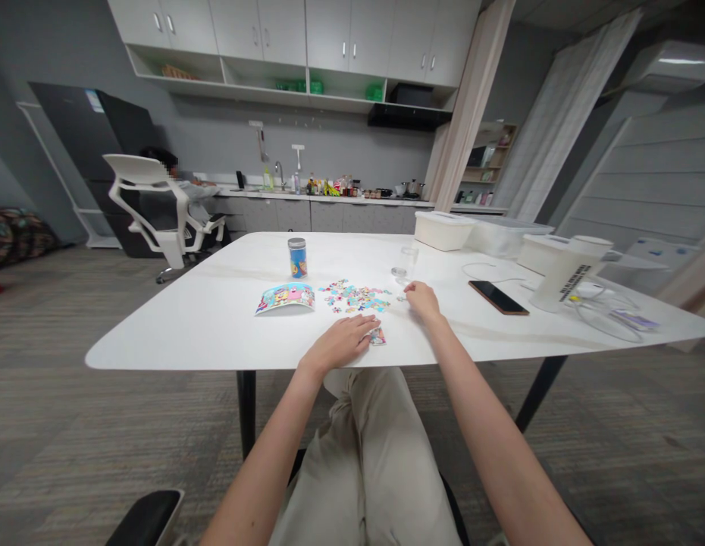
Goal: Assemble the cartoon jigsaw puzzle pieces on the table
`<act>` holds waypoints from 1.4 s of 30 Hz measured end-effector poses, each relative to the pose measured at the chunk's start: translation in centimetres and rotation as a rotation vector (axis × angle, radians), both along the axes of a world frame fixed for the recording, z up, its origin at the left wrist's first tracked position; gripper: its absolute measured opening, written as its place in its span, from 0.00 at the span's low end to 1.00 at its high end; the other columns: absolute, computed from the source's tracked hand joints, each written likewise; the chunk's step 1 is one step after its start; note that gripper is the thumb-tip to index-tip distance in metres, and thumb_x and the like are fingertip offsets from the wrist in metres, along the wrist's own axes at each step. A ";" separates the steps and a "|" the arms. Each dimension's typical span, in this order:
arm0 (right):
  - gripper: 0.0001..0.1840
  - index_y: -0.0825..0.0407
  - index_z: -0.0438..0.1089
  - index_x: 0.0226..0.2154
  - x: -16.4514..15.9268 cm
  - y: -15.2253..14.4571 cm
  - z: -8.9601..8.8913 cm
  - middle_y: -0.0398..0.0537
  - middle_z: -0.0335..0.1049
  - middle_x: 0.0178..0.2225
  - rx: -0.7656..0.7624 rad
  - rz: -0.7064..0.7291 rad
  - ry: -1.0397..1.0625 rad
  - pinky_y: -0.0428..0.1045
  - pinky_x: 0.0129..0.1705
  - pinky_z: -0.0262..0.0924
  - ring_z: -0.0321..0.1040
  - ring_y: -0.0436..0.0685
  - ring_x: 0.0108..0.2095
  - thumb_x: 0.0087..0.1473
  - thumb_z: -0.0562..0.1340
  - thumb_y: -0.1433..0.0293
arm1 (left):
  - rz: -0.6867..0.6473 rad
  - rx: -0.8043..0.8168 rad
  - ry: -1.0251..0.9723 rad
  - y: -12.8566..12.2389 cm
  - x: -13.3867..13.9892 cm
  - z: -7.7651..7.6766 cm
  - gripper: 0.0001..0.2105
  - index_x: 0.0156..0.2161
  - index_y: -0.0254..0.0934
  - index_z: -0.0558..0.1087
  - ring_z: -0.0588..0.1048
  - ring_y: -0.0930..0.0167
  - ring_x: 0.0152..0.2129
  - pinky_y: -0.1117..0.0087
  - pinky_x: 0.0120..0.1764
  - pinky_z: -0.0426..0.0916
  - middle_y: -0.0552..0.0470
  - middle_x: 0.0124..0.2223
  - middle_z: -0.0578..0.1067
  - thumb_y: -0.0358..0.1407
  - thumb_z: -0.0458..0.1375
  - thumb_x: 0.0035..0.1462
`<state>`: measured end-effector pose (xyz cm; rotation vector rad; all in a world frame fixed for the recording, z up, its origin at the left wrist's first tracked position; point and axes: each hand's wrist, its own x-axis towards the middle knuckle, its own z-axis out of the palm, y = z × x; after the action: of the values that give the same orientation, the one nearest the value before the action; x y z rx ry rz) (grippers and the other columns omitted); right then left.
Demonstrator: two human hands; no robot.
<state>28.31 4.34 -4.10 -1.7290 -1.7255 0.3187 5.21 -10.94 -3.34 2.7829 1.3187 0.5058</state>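
Observation:
My left hand [342, 339] lies flat near the front edge of the table, fingers stretched out. Its fingertips rest on a small joined patch of jigsaw puzzle [378, 336], partly covering it. To the right, my right hand [425, 300] is on the tabletop with its fingers curled together; whatever they hold, if anything, is hidden. A loose puzzle piece [400, 299] lies beside those fingertips. Beyond both hands spreads a pile of loose jigsaw pieces [361, 296]. Left of the pile, a curved cartoon picture sheet [286, 297] lies on the table.
A blue jar with a grey lid [297, 258] stands behind the sheet. A clear container [409, 258] and a round lid [398, 271] are behind my right hand. Rightward are a phone [498, 297], a white cup [569, 274], cables and white boxes [443, 230]. A person sits at the back left.

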 end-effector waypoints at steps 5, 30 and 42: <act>0.14 0.54 0.76 0.34 0.1 0.4 -0.3 0.53 0.77 0.32 -0.036 0.035 0.066 0.46 0.37 0.63 0.73 0.57 0.35 0.46 0.57 0.79 | 0.097 0.033 -0.045 -0.1 0.1 -0.1 0.18 0.55 0.31 0.70 0.69 0.64 0.56 0.64 0.60 0.61 0.41 0.59 0.72 0.35 0.49 0.65; 0.14 0.54 0.80 0.31 -2.1 -1.1 0.2 0.49 0.79 0.34 0.084 0.660 -0.070 0.47 0.42 0.61 0.72 0.54 0.35 0.53 0.58 0.77 | 0.417 0.060 0.025 -0.4 0.3 -0.4 0.20 0.56 0.34 0.67 0.64 0.60 0.61 0.54 0.61 0.57 0.39 0.61 0.69 0.44 0.47 0.68; 0.11 0.54 0.80 0.28 -1.9 -1.0 0.1 0.50 0.75 0.35 0.153 0.683 -0.094 0.47 0.41 0.60 0.69 0.54 0.36 0.53 0.60 0.74 | 0.534 0.095 0.036 -0.4 0.3 -0.5 0.22 0.52 0.29 0.70 0.68 0.59 0.56 0.54 0.61 0.56 0.36 0.56 0.72 0.46 0.45 0.67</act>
<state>26.37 3.36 -4.03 -1.0157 -2.3082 0.3888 5.52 -11.33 -3.84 2.4913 2.1052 0.5397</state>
